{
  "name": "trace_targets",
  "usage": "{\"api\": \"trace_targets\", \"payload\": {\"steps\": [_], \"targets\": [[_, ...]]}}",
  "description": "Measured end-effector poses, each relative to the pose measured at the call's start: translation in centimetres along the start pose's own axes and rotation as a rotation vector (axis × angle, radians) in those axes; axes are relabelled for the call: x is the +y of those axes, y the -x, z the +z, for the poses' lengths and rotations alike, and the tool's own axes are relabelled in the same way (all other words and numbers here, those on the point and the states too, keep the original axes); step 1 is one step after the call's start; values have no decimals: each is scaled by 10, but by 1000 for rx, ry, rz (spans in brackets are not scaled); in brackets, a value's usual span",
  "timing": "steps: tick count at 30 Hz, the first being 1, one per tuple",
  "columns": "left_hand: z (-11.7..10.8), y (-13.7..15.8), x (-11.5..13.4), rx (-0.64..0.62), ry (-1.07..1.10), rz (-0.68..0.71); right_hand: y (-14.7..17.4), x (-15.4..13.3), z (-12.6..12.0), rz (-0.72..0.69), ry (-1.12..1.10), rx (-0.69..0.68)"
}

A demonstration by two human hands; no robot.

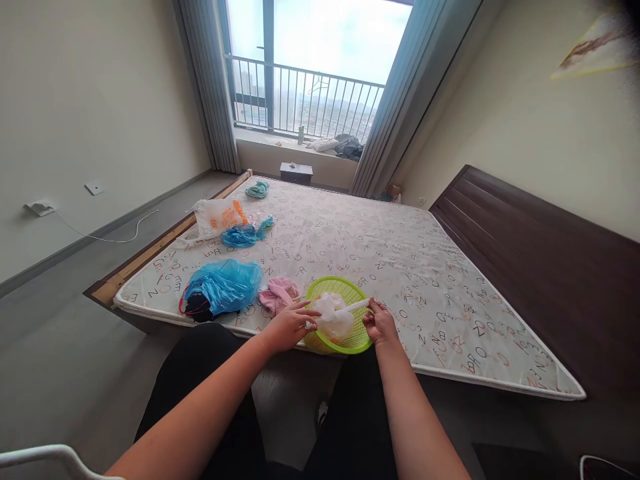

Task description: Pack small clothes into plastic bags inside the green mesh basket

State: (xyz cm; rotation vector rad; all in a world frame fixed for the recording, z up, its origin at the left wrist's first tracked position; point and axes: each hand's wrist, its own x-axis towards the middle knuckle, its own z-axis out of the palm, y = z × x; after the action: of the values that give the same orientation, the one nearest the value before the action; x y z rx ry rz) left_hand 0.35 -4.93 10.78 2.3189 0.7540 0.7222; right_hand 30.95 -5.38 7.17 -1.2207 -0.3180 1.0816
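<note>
A lime-green plastic basket (357, 340) rests at the near edge of the mattress, tilted slightly toward me. In it lies a white, see-through plastic bag (334, 321) with something pale and orange inside. The bag's twisted end stretches to the right, pinched in the fingers of my right hand (381, 323). At the basket's left rim, my left hand (293, 325) has its fingers stretched out against the bag's side. A small white bit shows at those fingers; I cannot tell what it is. A pink cloth (279, 295) lies just left of the basket.
Left on the mattress (345, 233) are a blue plastic bag (225, 285) over something black, a smaller blue bag (241, 235), a white bag with orange print (219, 217) and a teal cloth bundle (257, 189). A dark headboard (540, 247) stands right. A nightstand (296, 173) is beyond the bed.
</note>
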Motion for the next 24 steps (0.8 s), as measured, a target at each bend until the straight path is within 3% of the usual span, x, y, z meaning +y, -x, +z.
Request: {"api": "trace_targets", "payload": {"steps": [4, 10, 14, 19, 24], "targets": [[-6, 10, 1, -97, 86, 36, -8, -5, -14, -40, -14, 81], [-26, 38, -2, -221, 133, -138, -16, -9, -24, -70, -35, 251], [-34, 46, -6, -207, 216, -182, -17, -4, -22, -91, -1, 291], [-25, 45, -12, -158, 174, -227, -15, 1, -20, -174, 118, 270], [-17, 41, -19, -149, 82, -333, 1, 1, -9, -417, 367, 216]]}}
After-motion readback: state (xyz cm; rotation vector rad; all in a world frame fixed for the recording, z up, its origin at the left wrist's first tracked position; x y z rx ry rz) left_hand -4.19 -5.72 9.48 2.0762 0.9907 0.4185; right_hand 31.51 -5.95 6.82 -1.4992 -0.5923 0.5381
